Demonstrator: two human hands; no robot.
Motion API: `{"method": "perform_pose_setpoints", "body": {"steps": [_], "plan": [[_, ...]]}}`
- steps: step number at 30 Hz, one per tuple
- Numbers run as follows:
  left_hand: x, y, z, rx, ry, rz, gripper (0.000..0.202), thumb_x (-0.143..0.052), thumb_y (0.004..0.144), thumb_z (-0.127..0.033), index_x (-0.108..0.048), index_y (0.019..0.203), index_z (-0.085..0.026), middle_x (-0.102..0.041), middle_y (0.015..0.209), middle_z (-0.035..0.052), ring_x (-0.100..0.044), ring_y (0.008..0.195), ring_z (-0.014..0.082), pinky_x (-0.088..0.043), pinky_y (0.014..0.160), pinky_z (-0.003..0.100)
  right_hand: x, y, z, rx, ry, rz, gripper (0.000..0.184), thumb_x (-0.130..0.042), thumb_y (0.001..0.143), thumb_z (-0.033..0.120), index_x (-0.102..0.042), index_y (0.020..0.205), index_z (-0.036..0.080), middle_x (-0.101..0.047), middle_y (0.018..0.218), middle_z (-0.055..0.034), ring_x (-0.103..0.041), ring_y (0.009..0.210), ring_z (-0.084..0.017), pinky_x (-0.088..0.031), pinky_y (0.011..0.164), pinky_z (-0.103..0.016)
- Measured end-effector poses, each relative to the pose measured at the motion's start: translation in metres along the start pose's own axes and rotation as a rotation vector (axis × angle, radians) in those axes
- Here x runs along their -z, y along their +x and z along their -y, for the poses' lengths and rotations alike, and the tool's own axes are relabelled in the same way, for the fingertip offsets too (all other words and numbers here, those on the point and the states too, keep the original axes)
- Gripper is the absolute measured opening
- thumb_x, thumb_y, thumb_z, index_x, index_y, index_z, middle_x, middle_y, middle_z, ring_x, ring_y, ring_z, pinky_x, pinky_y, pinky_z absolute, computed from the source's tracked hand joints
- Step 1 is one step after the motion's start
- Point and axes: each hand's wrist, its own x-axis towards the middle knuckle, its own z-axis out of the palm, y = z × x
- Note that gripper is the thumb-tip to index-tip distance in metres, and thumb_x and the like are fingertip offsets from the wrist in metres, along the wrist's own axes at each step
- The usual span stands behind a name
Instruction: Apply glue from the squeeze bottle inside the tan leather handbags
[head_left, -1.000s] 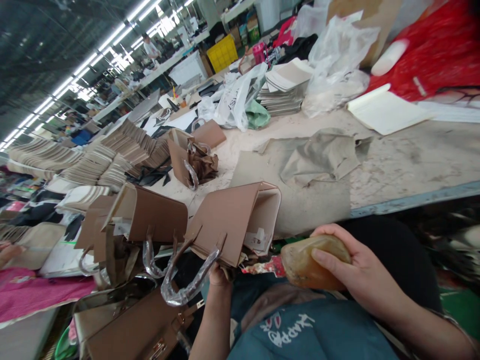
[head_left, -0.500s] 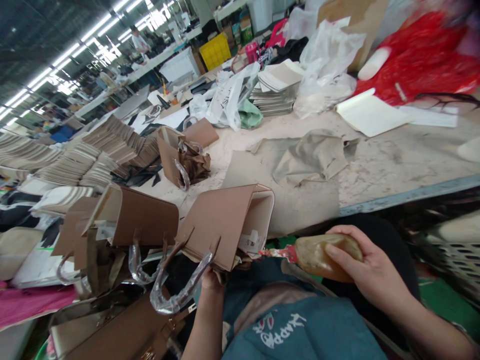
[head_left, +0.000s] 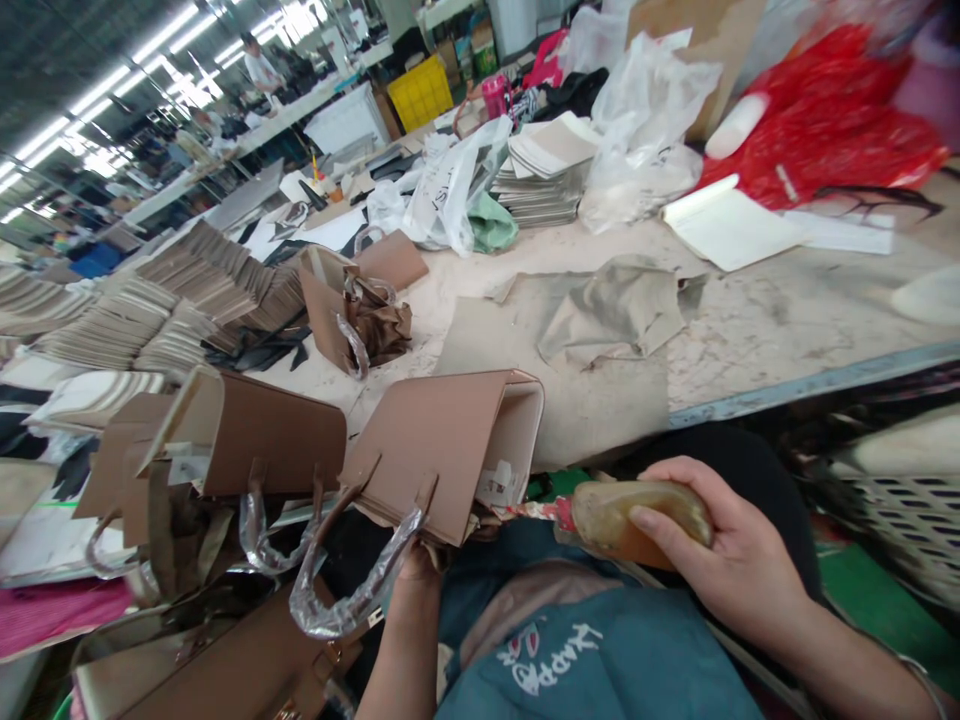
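Observation:
A brown handbag (head_left: 431,440) lies tilted across my lap and the table edge, its open side facing right and its plastic-wrapped handle (head_left: 352,605) hanging toward me. My left hand (head_left: 418,565) grips the bag from below, behind the handle; its fingers are mostly hidden by the bag. In my right hand (head_left: 720,530) is a squeeze bottle (head_left: 637,520) of amber liquid, probably glue, with fingers wrapped round it. The bottle lies nearly level. Its red, crusted nozzle (head_left: 536,510) points left at the lower edge of the bag's opening; whether the tip touches is unclear.
Another brown bag (head_left: 277,435) stands just left, and a smaller one (head_left: 330,320) sits farther back. Stacked panels (head_left: 112,320) fill the left. A wrinkled cloth (head_left: 615,310), plastic bags (head_left: 645,130) and a notebook (head_left: 731,225) lie on the table. A perforated crate (head_left: 907,510) is at right.
My right hand has brought the bottle slightly left, so its nozzle is nearer the bag's lower edge. The view has shifted a little; my left hand still holds the handbag.

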Motion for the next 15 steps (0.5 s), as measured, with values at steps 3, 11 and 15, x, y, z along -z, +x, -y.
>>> {"method": "perform_pose_setpoints", "body": {"steps": [3, 11, 15], "plan": [[0.003, 0.001, 0.002, 0.014, -0.051, 0.005, 0.039, -0.07, 0.053, -0.056, -0.062, 0.077, -0.026, -0.071, 0.073, 0.0075, -0.069, 0.087, 0.0356, -0.056, 0.078, 0.052, -0.001, 0.001, 0.003, 0.03, 0.008, 0.008, 0.012, -0.063, 0.09, 0.033, -0.059, 0.098, 0.026, -0.063, 0.088, 0.0, -0.062, 0.073, -0.016, -0.051, 0.062, -0.025], [0.003, 0.0, 0.004, -0.007, -0.098, -0.008, 0.046, -0.076, 0.051, -0.056, -0.065, 0.083, -0.025, -0.073, 0.086, 0.0092, -0.068, 0.098, 0.0362, -0.055, 0.082, 0.051, 0.008, 0.003, 0.006, 0.165, -0.08, 0.042, 0.011, -0.064, 0.089, 0.027, -0.059, 0.099, 0.026, -0.062, 0.09, -0.0021, -0.062, 0.08, -0.019, -0.052, 0.07, -0.029], [0.001, 0.001, 0.007, -0.014, -0.063, 0.0, 0.049, -0.076, 0.054, -0.06, -0.066, 0.086, -0.024, -0.072, 0.08, 0.0086, -0.069, 0.096, 0.0359, -0.055, 0.08, 0.049, 0.011, 0.002, 0.01, 0.175, -0.068, 0.024, 0.013, -0.063, 0.09, 0.025, -0.057, 0.102, 0.026, -0.062, 0.092, -0.0025, -0.062, 0.082, -0.019, -0.052, 0.07, -0.029]]}}
